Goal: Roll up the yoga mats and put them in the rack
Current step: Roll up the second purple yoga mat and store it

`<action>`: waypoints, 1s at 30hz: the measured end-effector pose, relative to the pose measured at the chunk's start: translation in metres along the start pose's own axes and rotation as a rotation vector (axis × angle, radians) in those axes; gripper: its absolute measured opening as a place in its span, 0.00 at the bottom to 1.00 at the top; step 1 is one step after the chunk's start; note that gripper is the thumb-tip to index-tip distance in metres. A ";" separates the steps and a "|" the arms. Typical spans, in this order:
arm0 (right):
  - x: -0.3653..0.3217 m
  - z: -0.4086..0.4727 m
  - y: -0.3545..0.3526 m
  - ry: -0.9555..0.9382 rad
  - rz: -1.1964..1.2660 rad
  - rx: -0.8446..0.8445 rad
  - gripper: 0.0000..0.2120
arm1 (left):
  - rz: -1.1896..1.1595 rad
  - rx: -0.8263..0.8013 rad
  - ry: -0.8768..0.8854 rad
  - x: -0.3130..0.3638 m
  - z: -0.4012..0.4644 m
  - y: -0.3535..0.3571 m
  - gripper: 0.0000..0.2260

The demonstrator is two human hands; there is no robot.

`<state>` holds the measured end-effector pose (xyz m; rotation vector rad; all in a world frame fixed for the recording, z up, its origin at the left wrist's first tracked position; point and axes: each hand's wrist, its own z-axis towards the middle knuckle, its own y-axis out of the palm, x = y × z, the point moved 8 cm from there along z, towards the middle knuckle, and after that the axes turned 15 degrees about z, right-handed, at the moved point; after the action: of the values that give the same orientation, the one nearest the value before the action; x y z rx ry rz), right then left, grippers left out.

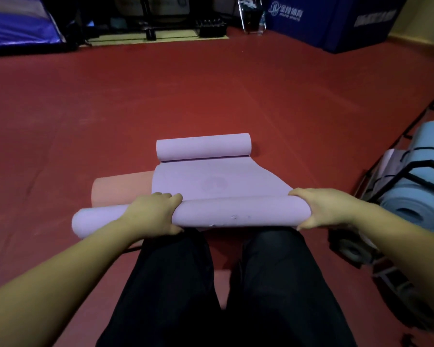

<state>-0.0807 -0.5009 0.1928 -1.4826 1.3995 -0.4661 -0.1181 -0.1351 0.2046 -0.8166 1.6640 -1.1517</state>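
We get a dim indoor shot with a warm cast — the red floor [211,91] is brightest mid-frame and falls dark toward the far corners. Wide-angle bending shows at the edges. The rack [411,176] at right is soft and smeared — the lower right corner blurs most. No glare.

Lilac mat [218,182] half-rolled, both ends curled; blue roll [416,209] in rack [409,171].

Red floor [211,91]; blue padded block [336,23] far right; dark equipment rack [161,18] at back wall
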 end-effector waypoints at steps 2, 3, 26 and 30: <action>-0.006 -0.002 -0.007 0.020 -0.010 -0.037 0.36 | -0.012 -0.074 0.018 -0.010 0.001 -0.007 0.22; -0.010 -0.004 -0.008 0.032 -0.014 -0.073 0.35 | -0.021 -0.112 0.035 -0.015 0.000 -0.010 0.22; 0.004 -0.019 -0.003 0.636 0.569 -0.399 0.50 | 0.040 -0.035 0.108 -0.010 -0.032 0.003 0.27; 0.001 -0.026 0.016 0.628 0.583 -0.472 0.56 | 0.039 0.116 0.157 -0.004 -0.043 0.015 0.32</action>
<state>-0.1102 -0.5088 0.1897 -1.2270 2.4762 -0.2358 -0.1575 -0.1122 0.1975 -0.6322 1.7147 -1.2993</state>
